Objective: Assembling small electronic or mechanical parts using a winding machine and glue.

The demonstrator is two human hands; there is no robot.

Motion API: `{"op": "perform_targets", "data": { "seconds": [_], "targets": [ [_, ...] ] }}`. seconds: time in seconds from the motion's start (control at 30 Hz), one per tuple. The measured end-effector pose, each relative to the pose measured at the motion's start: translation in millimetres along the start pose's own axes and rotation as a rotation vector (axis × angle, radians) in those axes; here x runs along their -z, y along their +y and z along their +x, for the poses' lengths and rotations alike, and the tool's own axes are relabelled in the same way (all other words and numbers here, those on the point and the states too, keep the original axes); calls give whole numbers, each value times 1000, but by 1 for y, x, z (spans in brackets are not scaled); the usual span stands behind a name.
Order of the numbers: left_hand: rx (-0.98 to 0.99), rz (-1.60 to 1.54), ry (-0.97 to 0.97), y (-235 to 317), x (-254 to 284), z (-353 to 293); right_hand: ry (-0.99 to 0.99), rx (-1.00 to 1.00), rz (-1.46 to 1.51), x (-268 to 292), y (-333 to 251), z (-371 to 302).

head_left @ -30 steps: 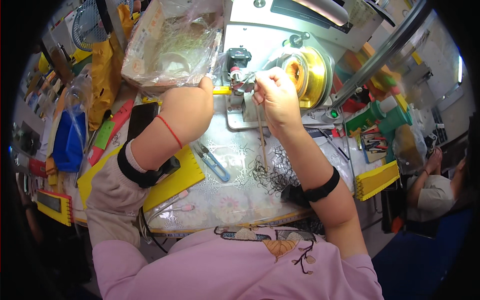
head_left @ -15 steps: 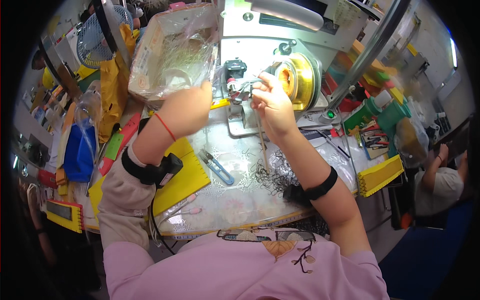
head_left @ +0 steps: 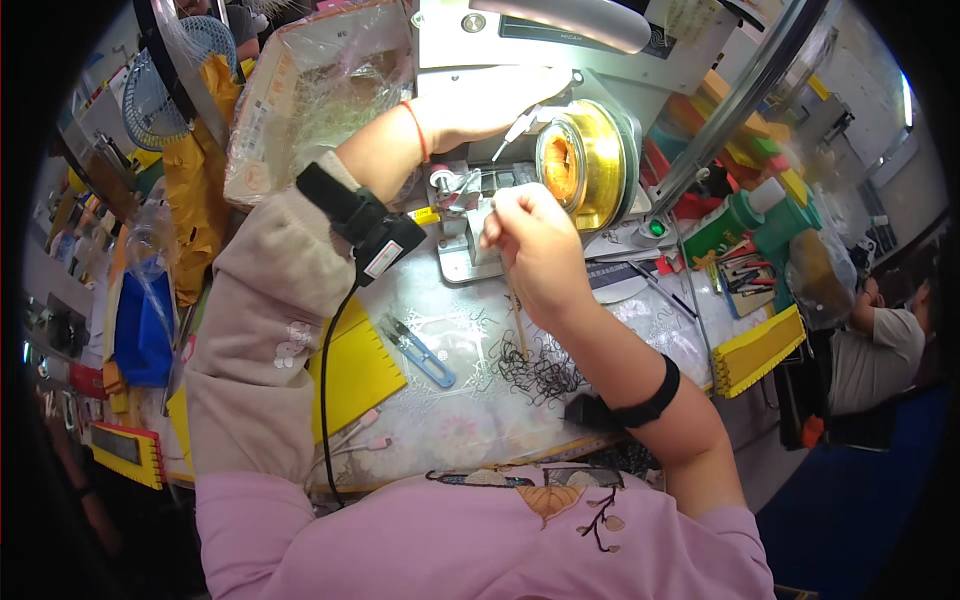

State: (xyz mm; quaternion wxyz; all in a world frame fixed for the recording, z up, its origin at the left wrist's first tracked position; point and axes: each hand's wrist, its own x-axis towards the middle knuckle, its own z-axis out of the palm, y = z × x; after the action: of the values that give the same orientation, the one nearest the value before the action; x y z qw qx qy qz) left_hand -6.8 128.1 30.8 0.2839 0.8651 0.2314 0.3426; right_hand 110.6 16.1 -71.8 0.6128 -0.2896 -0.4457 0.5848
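My left hand (head_left: 495, 103) reaches across the white bench machine (head_left: 460, 50), its fingertips by a small knob at the top of the gold-yellow spool (head_left: 600, 165). Glare washes out those fingers, so their grip cannot be made out. In front of the spool my right hand (head_left: 535, 240) is closed, thumb and fingers pinched together beside a metal block (head_left: 482, 232). Whatever lies in that pinch is too small to see. Between the hands sits a small roller fixture (head_left: 455, 187) with thin rods. A slim white-tipped rod (head_left: 515, 132) slants below my left hand.
Blue-handled snips (head_left: 425, 358) and a heap of dark curled bits (head_left: 540, 370) lie on the table. A plastic-lined box (head_left: 310, 110) stands at the back left, yellow sheets (head_left: 355, 375) nearer me. A metal post (head_left: 735, 110) rises on the right. A cable (head_left: 325, 400) hangs from my left wrist.
My left hand has moved right and up, from beside the box to the top of the spool. My right hand has dropped slightly and closed more tightly. The view has shifted a little.
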Motion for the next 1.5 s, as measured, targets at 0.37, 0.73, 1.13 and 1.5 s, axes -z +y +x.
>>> {"op": "perform_targets", "data": {
  "seconds": [0.37, 0.73, 1.13, 1.5],
  "targets": [
    [324, -412, -411, -28, 12, -47, 118, -248, -176, 13, 15, 20],
    [260, -206, -303, -22, 15, -51, 116, -289, -146, 5, 2, 5],
    [231, -324, 38, 27, 15, -70, -799, 454, -1741, 52, -33, -35],
    [153, -749, 198, -6, 0, -65, -450, 485, -1407, 37, -75, -50]
  ]
}}
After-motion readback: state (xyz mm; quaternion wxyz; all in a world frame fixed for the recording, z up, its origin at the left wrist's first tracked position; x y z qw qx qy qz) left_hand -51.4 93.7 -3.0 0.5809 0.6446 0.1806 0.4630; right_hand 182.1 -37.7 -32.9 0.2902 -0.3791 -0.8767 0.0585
